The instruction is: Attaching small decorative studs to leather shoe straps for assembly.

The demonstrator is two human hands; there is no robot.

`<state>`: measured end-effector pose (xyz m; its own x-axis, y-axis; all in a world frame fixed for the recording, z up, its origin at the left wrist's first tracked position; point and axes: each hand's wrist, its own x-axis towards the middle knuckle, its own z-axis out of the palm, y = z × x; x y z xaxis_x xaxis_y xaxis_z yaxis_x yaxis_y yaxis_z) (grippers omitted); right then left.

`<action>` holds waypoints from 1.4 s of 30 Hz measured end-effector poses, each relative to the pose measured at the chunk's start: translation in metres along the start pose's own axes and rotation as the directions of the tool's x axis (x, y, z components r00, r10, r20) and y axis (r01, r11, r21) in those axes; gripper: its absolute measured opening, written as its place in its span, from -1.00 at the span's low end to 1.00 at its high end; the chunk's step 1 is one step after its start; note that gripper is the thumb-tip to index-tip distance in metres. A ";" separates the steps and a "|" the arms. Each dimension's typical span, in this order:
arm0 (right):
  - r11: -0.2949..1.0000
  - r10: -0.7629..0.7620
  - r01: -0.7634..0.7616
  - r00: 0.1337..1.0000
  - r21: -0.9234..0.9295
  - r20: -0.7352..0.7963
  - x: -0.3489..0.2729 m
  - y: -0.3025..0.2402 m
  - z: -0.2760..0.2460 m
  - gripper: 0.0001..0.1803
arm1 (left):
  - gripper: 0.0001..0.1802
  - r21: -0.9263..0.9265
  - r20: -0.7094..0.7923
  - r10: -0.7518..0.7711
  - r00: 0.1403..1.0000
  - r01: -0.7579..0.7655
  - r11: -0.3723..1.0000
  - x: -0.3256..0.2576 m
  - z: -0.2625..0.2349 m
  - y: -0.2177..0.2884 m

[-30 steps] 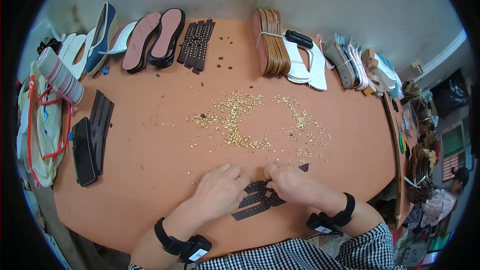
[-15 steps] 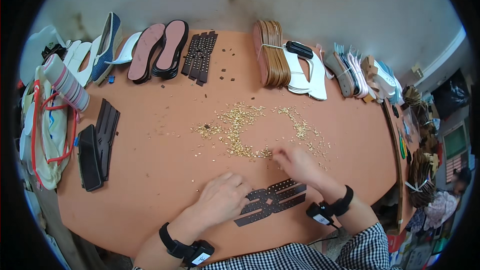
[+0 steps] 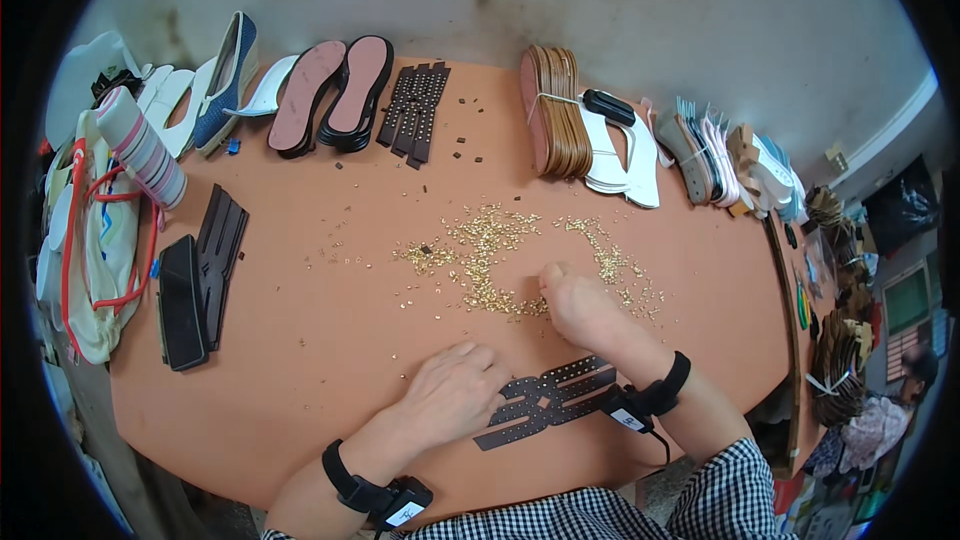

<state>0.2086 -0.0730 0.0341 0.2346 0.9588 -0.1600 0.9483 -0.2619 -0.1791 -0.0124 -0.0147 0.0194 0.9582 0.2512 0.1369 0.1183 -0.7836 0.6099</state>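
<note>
A dark brown, cut-out shoe upper piece (image 3: 545, 402) dotted with gold studs lies flat near the table's front. My left hand (image 3: 455, 388) rests at its left end, fingers curled and closed on the edge. Beyond it, my right hand (image 3: 580, 305) is at the lower edge of the scattered small gold studs (image 3: 490, 240). Its fingers are drawn together in a pinch; whatever they hold is too small to make out. A few dark leather scraps (image 3: 426, 249) lie among the studs.
At the back left stand pink-topped soles (image 3: 308, 95), a blue shoe (image 3: 228, 90) and a studded brown piece (image 3: 415, 110). A bundle of tan soles (image 3: 555, 110) stands at back right. On the left lie a black block (image 3: 182, 305), plain brown strips (image 3: 218, 255) and a striped bottle (image 3: 145, 155).
My right hand has shifted slightly up and turned, still close to the studs with its fingers closed. My left hand stays on the upper piece. The whole view has tilted a little.
</note>
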 end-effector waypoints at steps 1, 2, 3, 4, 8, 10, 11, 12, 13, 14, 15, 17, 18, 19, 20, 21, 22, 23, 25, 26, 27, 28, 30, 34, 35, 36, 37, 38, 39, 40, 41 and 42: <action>0.999 -0.011 0.011 1.000 -0.038 0.008 0.001 -0.002 -0.001 -0.83 | -0.73 0.004 0.000 0.000 1.000 0.000 1.000 0.000 0.000 0.000; 0.997 -0.022 0.023 1.000 -0.075 0.017 0.002 -0.005 -0.003 -0.84 | -0.73 0.008 -0.002 -0.002 1.000 0.002 1.000 -0.001 -0.001 0.001; 0.993 -0.032 0.035 0.999 -0.113 0.026 0.002 -0.007 -0.004 -0.84 | -0.74 0.011 -0.004 -0.003 1.000 0.003 1.000 -0.002 -0.001 0.001; 0.985 -0.071 0.073 0.997 -0.154 0.017 0.002 -0.008 -0.004 -0.85 | -0.74 0.015 -0.007 -0.005 1.000 0.005 1.000 -0.002 -0.001 0.001; 0.930 -0.196 0.173 0.980 -0.326 -0.038 -0.005 -0.008 -0.002 -0.89 | -0.75 0.007 -0.005 -0.002 1.000 0.002 1.000 -0.001 0.002 -0.001; 0.908 -0.240 0.193 0.967 -0.372 -0.083 -0.007 -0.008 0.002 -0.91 | -0.75 0.005 0.003 -0.005 1.000 0.005 1.000 0.000 0.000 0.001; 0.905 -0.254 0.196 0.961 -0.378 -0.109 -0.006 -0.005 0.005 -0.92 | -0.75 0.004 0.011 -0.015 1.000 0.015 1.000 0.001 -0.001 0.001; 0.903 -0.266 0.201 0.955 -0.379 -0.128 -0.008 -0.005 0.008 -0.93 | -0.75 -0.002 0.025 -0.030 0.999 0.030 1.000 0.000 -0.001 0.001; 0.903 -0.253 0.187 0.959 -0.386 -0.127 -0.009 -0.006 0.008 -0.92 | -0.75 -0.008 0.039 -0.043 0.998 0.044 0.999 0.000 0.000 0.001; 0.903 -0.239 0.173 0.963 -0.393 -0.126 -0.008 -0.008 0.005 -0.92 | -0.75 0.001 0.041 -0.045 0.998 0.045 0.999 0.000 -0.002 0.001; 0.902 -0.222 0.156 0.967 -0.402 -0.125 -0.008 -0.008 0.002 -0.92 | -0.75 0.008 0.044 -0.043 0.998 0.043 0.999 0.002 -0.004 0.002; 0.933 -0.161 0.108 0.979 -0.343 -0.128 -0.006 0.001 0.006 -0.91 | -0.75 0.006 0.041 -0.037 0.998 0.037 0.999 0.001 -0.003 0.004; 0.945 -0.137 0.088 0.982 -0.316 -0.134 -0.004 0.004 0.007 -0.91 | -0.75 0.004 0.029 -0.035 0.999 0.035 0.999 0.001 -0.003 0.004; 0.975 -0.111 0.074 0.980 -0.211 -0.168 -0.007 0.006 0.007 -0.90 | -0.75 0.002 0.016 -0.033 0.999 0.033 0.999 0.001 -0.003 0.004; 0.993 -0.081 0.061 0.977 -0.105 -0.199 -0.010 0.009 0.006 -0.89 | -0.75 0.001 0.013 -0.026 1.000 0.026 1.000 0.001 -0.003 0.003; 0.999 -0.048 0.050 0.973 0.003 -0.227 -0.013 0.012 0.003 -0.89 | -0.75 -0.001 0.010 -0.018 1.000 0.018 1.000 0.001 -0.003 0.003; 0.996 -0.059 0.071 0.977 0.053 -0.204 -0.019 0.009 0.000 -0.89 | -0.75 -0.003 0.004 -0.025 1.000 0.025 1.000 -0.001 -0.002 0.002; 0.990 -0.072 0.091 0.981 0.103 -0.179 -0.030 0.001 -0.006 -0.88 | -0.75 0.002 0.000 -0.034 0.999 0.034 0.999 -0.003 -0.001 0.001; 0.979 -0.114 0.137 0.982 0.151 -0.151 -0.057 -0.008 -0.012 -0.88 | -0.76 0.004 -0.006 -0.029 1.000 0.029 1.000 -0.003 0.000 0.002; 0.972 -0.154 0.176 0.978 0.155 -0.143 -0.073 -0.011 -0.009 -0.88 | -0.76 0.010 -0.012 -0.028 1.000 0.028 1.000 -0.003 -0.001 0.002; 0.966 -0.184 0.205 0.973 0.158 -0.139 -0.088 -0.013 -0.008 -0.87 | -0.76 0.015 -0.013 -0.016 1.000 0.017 1.000 0.000 0.000 0.003; 0.965 -0.164 0.183 0.980 0.188 -0.109 -0.096 -0.017 -0.005 -0.87 | -0.76 0.022 -0.017 -0.017 1.000 0.017 1.000 0.000 0.000 0.003; 0.960 -0.127 0.135 0.991 0.245 -0.049 -0.106 -0.025 -0.001 -0.87 | -0.75 0.021 -0.016 -0.020 1.000 0.020 1.000 0.000 0.001 0.002; 0.955 -0.131 0.141 0.990 0.262 -0.054 -0.109 -0.037 0.008 -0.85 | -0.75 0.013 -0.023 -0.017 1.000 0.017 1.000 -0.001 0.000 0.002; 0.958 -0.137 0.147 0.989 0.248 -0.055 -0.107 -0.036 0.012 -0.85 | -0.75 0.009 -0.024 -0.014 1.000 0.014 1.000 -0.001 -0.001 0.002; 0.960 -0.145 0.154 0.988 0.232 -0.055 -0.106 -0.037 0.015 -0.84 | -0.76 0.004 -0.027 -0.013 1.000 0.013 1.000 -0.001 0.000 0.001; 0.966 -0.143 0.149 0.989 0.209 -0.046 -0.105 -0.038 0.015 -0.84 | -0.76 -0.001 -0.030 -0.012 0.999 0.012 1.000 -0.002 0.000 0.001; 0.972 -0.139 0.144 0.990 0.186 -0.037 -0.104 -0.039 0.015 -0.84 | -0.76 -0.001 -0.037 -0.010 0.999 0.010 1.000 -0.002 0.000 0.001; 0.977 -0.136 0.138 0.990 0.162 -0.025 -0.104 -0.040 0.015 -0.84 | -0.77 -0.004 -0.043 -0.009 0.999 0.009 1.000 -0.002 0.002 0.001; 0.978 -0.138 0.140 0.990 0.152 -0.023 -0.104 -0.039 0.017 -0.84 | -0.77 -0.007 -0.050 -0.008 0.999 0.008 1.000 -0.002 0.003 0.001; 0.980 -0.140 0.142 0.990 0.141 -0.021 -0.103 -0.039 0.019 -0.83 | -0.78 -0.008 -0.044 -0.012 0.999 0.011 1.000 -0.002 0.003 0.001; 0.981 -0.142 0.144 0.990 0.131 -0.021 -0.103 -0.039 0.020 -0.83 | -0.78 -0.007 -0.037 -0.014 0.999 0.014 1.000 -0.002 0.003 0.001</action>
<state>0.1436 -0.1637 0.0378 0.1019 0.9884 -0.1126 0.9359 -0.1337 -0.3259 -0.0137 -0.0173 0.0174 0.9463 0.2830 0.1566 0.1299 -0.7760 0.6172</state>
